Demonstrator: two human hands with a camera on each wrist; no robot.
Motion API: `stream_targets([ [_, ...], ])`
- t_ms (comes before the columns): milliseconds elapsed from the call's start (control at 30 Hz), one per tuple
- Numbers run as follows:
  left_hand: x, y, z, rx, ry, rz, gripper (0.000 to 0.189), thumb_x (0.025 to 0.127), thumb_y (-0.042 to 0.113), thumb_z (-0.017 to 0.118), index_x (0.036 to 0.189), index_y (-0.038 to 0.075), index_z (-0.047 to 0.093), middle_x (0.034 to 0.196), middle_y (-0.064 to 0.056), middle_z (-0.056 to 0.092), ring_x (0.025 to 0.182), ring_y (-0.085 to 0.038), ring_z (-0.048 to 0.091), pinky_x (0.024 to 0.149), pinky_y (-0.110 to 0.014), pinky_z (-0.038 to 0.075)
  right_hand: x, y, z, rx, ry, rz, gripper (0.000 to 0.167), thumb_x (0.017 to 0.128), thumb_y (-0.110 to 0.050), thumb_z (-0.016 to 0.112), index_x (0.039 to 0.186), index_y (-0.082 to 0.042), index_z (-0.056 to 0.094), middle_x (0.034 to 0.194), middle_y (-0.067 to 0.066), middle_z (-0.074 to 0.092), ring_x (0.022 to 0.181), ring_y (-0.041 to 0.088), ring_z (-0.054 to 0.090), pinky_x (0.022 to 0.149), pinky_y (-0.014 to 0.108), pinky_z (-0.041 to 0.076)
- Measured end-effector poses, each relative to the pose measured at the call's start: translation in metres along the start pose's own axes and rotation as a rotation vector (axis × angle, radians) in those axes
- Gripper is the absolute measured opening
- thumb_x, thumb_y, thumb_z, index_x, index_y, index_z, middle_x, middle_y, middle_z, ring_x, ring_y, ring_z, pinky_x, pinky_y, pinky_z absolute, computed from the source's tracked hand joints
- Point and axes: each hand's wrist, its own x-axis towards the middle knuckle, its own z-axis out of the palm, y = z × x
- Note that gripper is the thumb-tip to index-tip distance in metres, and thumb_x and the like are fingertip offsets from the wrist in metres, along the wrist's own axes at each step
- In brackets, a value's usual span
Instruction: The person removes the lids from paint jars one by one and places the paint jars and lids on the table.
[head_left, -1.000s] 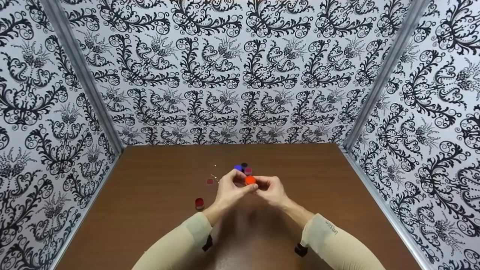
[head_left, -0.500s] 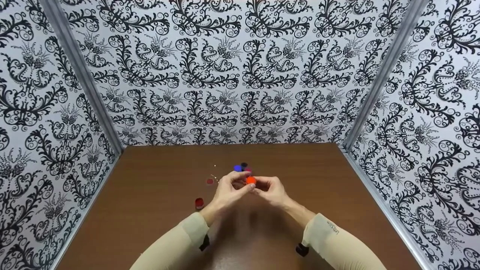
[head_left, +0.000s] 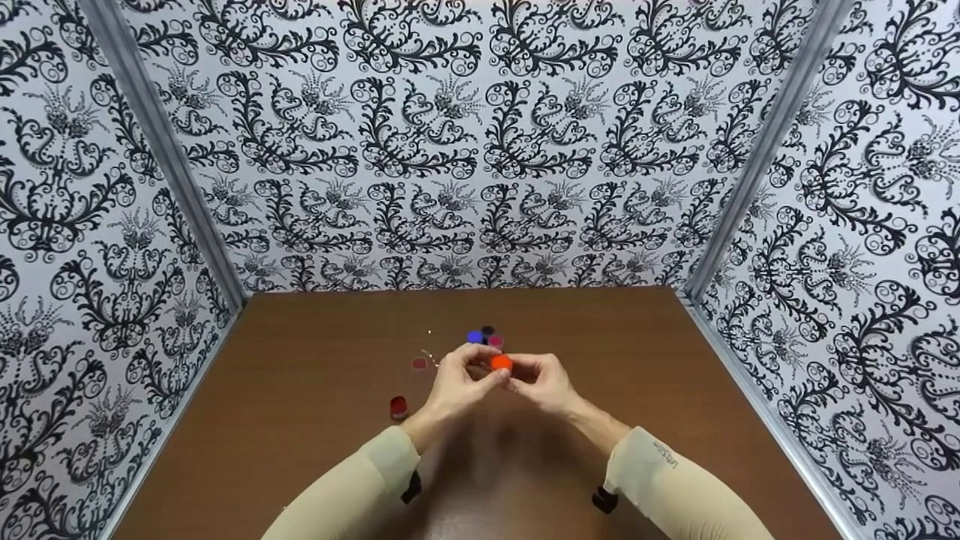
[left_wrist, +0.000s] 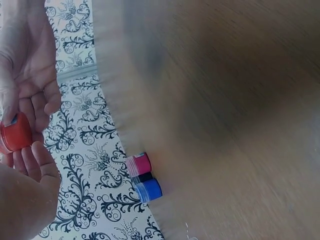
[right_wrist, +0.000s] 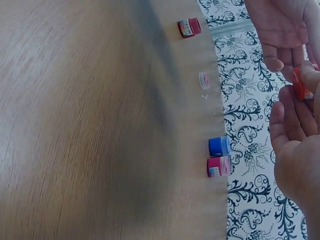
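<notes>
Both hands meet over the table around a small orange-red paint jar (head_left: 501,363). My left hand (head_left: 459,381) grips it with thumb and fingers curled about its side. From the other side, the fingers and thumb of my right hand (head_left: 546,384) pinch the same jar. The left wrist view shows the jar (left_wrist: 17,133) lying between the two hands, with a thumb on its label. Just beyond the fingers stand a blue paint jar (head_left: 475,337), a pink paint jar (head_left: 496,341) and a black one (head_left: 488,330).
To the left, an uncapped red paint jar (right_wrist: 189,28) stands on the brown table (head_left: 315,360). A clear, red-stained lid (right_wrist: 204,80) lies between it and the blue jar, with small white specks beside it. Patterned walls (head_left: 480,150) enclose the table's back and sides.
The left hand's fingers have shifted slightly around the orange-red jar, and the pink jar behind them shows more than half a second ago. The jars on the table have stayed put.
</notes>
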Motion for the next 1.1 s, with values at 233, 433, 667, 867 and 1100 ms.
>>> stream_targets([
  [233,0.002,0.000,0.004,-0.057,0.056,-0.078,0.033,0.088,0.014,0.096,0.113,0.001,0.078,0.104,-0.021,0.080,0.087,-0.015,0.073,0.081,-0.021,0.063,-0.001,0.002,0.001,-0.013,0.019,-0.007,0.033,0.096,0.010,0.079,0.128,0.018,0.074,0.121,0.041,0.076,0.101,-0.002,0.078,0.089,0.018,0.064],
  [433,0.003,0.001,0.006,-0.091,0.105,-0.105,0.036,0.084,0.014,0.100,0.107,0.000,0.076,0.104,-0.020,0.079,0.088,-0.021,0.077,0.079,-0.018,0.063,0.000,0.000,0.002,-0.014,0.056,0.019,0.033,0.098,-0.001,0.084,0.126,0.015,0.077,0.120,0.039,0.078,0.102,0.004,0.080,0.089,0.019,0.065],
  [667,0.003,-0.001,0.008,-0.058,0.137,-0.119,0.037,0.082,0.015,0.102,0.102,0.002,0.074,0.103,-0.017,0.080,0.091,-0.020,0.079,0.080,-0.018,0.063,-0.001,-0.001,0.002,-0.025,0.061,0.035,0.034,0.098,-0.003,0.085,0.127,0.013,0.078,0.121,0.037,0.079,0.102,0.002,0.080,0.091,0.019,0.065],
  [867,0.002,-0.001,0.006,-0.054,0.105,-0.116,0.041,0.082,0.018,0.103,0.109,0.003,0.076,0.106,-0.016,0.080,0.093,-0.019,0.082,0.085,-0.023,0.067,-0.003,0.001,0.000,-0.045,0.051,0.015,0.034,0.098,0.000,0.083,0.129,0.012,0.077,0.124,0.036,0.079,0.103,-0.001,0.079,0.093,0.019,0.064],
  [1100,0.002,0.001,-0.002,-0.054,-0.010,-0.073,0.047,0.091,0.019,0.096,0.130,0.002,0.077,0.116,-0.019,0.082,0.098,-0.022,0.081,0.090,-0.027,0.068,-0.002,0.000,-0.003,-0.020,0.023,0.008,0.035,0.100,0.001,0.081,0.132,0.014,0.075,0.126,0.039,0.077,0.106,0.004,0.080,0.094,0.019,0.064],
])
